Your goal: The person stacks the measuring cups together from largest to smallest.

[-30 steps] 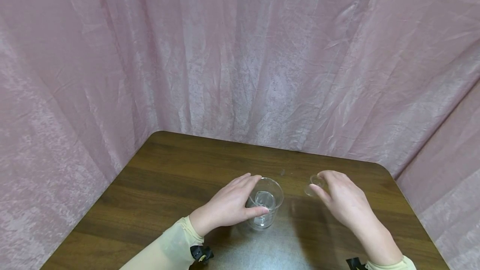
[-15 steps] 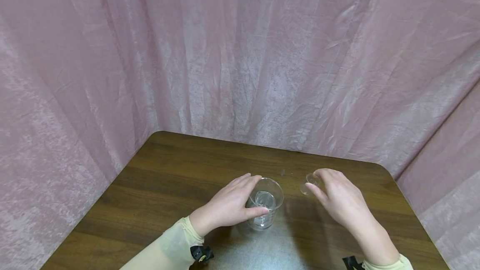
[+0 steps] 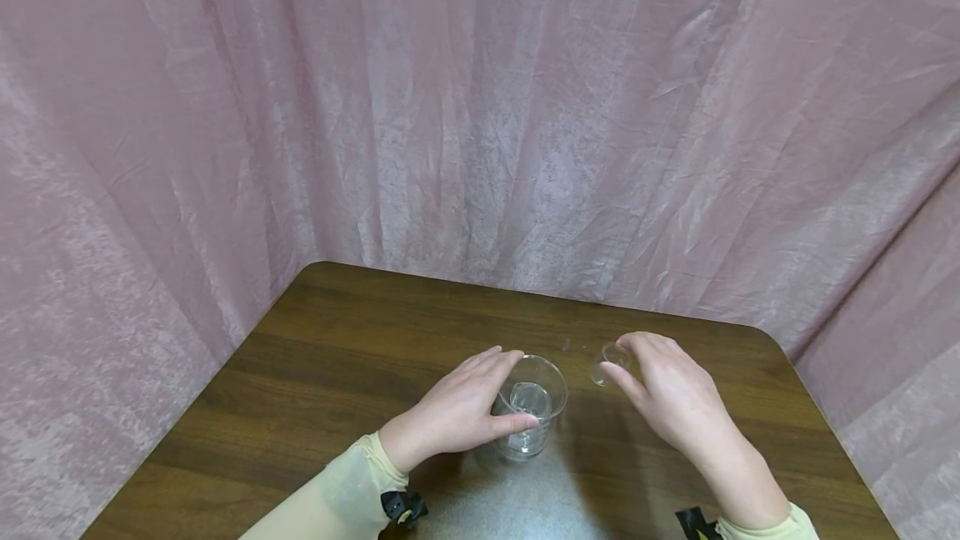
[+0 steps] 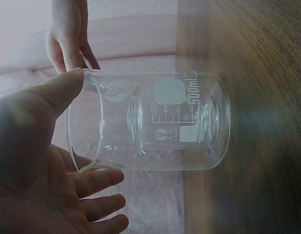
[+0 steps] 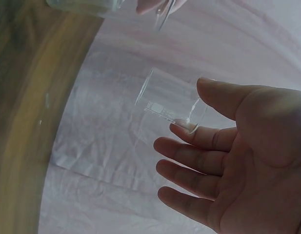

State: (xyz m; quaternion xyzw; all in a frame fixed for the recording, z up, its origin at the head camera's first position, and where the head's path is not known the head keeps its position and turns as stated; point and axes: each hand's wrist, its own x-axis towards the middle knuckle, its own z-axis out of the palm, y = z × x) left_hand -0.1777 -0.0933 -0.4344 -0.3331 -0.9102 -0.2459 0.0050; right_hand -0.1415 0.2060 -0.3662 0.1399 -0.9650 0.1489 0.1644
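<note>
A large clear glass beaker (image 4: 155, 161) marked 500ml stands upright on the wooden table, a smaller beaker (image 4: 140, 126) marked 100ml inside it. My left hand (image 3: 468, 407) grips the large beaker at its rim, thumb on the near side and index finger across the opening; the other fingers spread beside it in the left wrist view. To the right, my right hand (image 3: 671, 394) pinches a very small clear beaker (image 5: 167, 100) at one end between thumb and index finger, holding it tilted in the air. The other right fingers extend loosely below it.
The brown wooden table (image 3: 375, 315) has rounded far corners and a pink velvety curtain (image 3: 480, 148) behind it. A few small clear specks (image 3: 566, 345) lie on the table beyond the large beaker.
My right hand has moved left and slightly away from me with the very small beaker, closer to the large one. The left hand and the large beaker have stayed put.
</note>
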